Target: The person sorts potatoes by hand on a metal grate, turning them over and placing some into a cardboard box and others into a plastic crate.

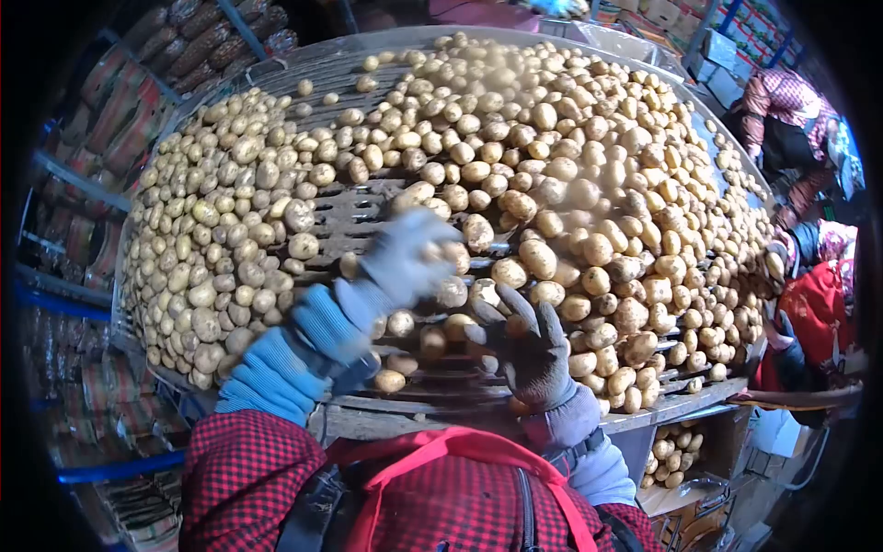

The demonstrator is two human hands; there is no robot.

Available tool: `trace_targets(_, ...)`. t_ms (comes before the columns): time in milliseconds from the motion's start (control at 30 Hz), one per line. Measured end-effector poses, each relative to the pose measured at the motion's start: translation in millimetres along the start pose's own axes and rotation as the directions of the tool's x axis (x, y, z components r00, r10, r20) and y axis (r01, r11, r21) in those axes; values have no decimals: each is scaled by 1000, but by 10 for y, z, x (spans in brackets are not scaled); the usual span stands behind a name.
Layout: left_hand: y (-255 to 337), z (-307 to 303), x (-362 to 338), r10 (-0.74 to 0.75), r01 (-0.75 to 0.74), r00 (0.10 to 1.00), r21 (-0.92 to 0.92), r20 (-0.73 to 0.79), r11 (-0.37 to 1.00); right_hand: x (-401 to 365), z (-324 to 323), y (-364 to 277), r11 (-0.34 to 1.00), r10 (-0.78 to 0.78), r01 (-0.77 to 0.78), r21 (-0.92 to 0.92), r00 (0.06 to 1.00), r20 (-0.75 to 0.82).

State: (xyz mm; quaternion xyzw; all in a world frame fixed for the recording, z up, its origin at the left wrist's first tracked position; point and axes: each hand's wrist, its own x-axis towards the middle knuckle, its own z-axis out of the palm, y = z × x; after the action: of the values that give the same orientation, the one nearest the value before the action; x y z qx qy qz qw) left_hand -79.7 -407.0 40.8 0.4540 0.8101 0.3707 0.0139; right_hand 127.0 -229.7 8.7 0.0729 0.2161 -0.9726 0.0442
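Potatoes (pixel 635 317) cover much of a slatted wooden table (pixel 349 207), in a large pile at the middle and right and another pile (pixel 221 239) at the left. My left hand (pixel 409 262), in a grey glove below a blue knitted cuff, is over the bare slats between the piles. Motion smears its fingers, so its grip does not show. My right hand (pixel 529 354), in a dark grey glove, is near the table's front edge with its fingers spread. A few loose potatoes lie between my hands, and no potato shows in the right one.
Under the table's front right is a box (pixel 676 451) of potatoes. One person (pixel 796 120) is at the far right, and a red garment (pixel 814 313) shows at the right edge of the table. Stacked sacks (pixel 115 120) stand on blue-framed racks at the left.
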Motion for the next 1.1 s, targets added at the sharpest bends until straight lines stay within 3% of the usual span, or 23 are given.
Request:
trace_targets(33,332,81,-27,70,-67,996,-49,56,997,78,-52,20,979,68,-82,187,995,77)
trace_targets(100,704,317,-66,287,-298,944,45,160,954,157,-289,203,978,-29,13,206,997,71)
trace_targets(133,787,436,-126,248,-270,948,91,199,959,63,-293,279,913,-259,259,-315,965,41)
trace_targets(167,853,495,-164,204,-241,949,134,242,961,68,-288,262,917,-255,253,-308,966,35)
trace_targets(233,813,450,-149,272,-287,938,43,217,957,105,-288,204,953,-188,170,-252,981,-50)
trace_targets(267,850,386,-129,325,-331,918,-11,226,944,153,-207,90,943,47,-37,332,999,-23)
trace_targets(367,781,91,-60,306,-321,925,32,223,946,141,-133,37,969,140,-102,225,977,-162)
trace_targets(400,600,36,-100,330,-331,943,187,34,925,153,-265,72,956,101,-97,278,995,2)
trace_targets(433,416,-67,-81,176,-175,984,183,11,967,151,-204,61,957,92,-90,277,996,5)
trace_targets(467,193,-141,-85,30,-25,999,274,-14,961,151,-83,62,992,44,-31,120,994,-104)
trace_targets(500,-23,-182,-109,-256,239,967,348,4,907,150,-11,67,999,-20,11,-44,979,-204)
trace_targets(533,-318,-175,-121,-374,336,927,430,6,838,153,-75,49,997,32,-23,77,993,-115)
trace_targets(567,-495,-130,-66,-365,329,931,431,1,840,159,-117,41,997,23,-16,72,994,-109)
trace_targets(633,-745,-57,7,-578,429,810,571,100,700,147,-171,29,972,114,-109,209,993,-11)
trace_targets(700,-843,77,105,-530,322,837,660,137,679,159,-158,19,960,132,-136,244,991,32)
trace_targets(733,-870,173,149,-566,328,814,698,135,637,161,-145,29,966,143,-136,221,989,-19)
trace_targets(833,-899,76,49,-487,359,869,568,86,741,153,-93,55,982,129,-117,150,989,-72)
trace_targets(900,-631,37,26,-522,501,852,243,29,831,175,-63,51,997,41,-34,73,994,-97)
trace_targets(933,-359,93,-25,-387,393,919,89,-80,915,167,-151,36,999,41,-40,17,999,-13)
trace_targets(967,-138,196,-62,-265,257,957,-80,-115,963,173,-60,49,999,53,-52,12,993,-108)
trace_targets(1033,379,228,-109,-19,16,997,-50,-68,999,127,-8,16,988,113,-103,112,990,-81)
trace_targets(1067,569,170,-102,45,-37,994,-83,97,996,145,57,-6,990,108,-102,97,992,-59)
trace_targets(1100,618,177,-124,143,-127,979,-109,148,986,155,-120,93,995,-30,27,-92,999,-25)
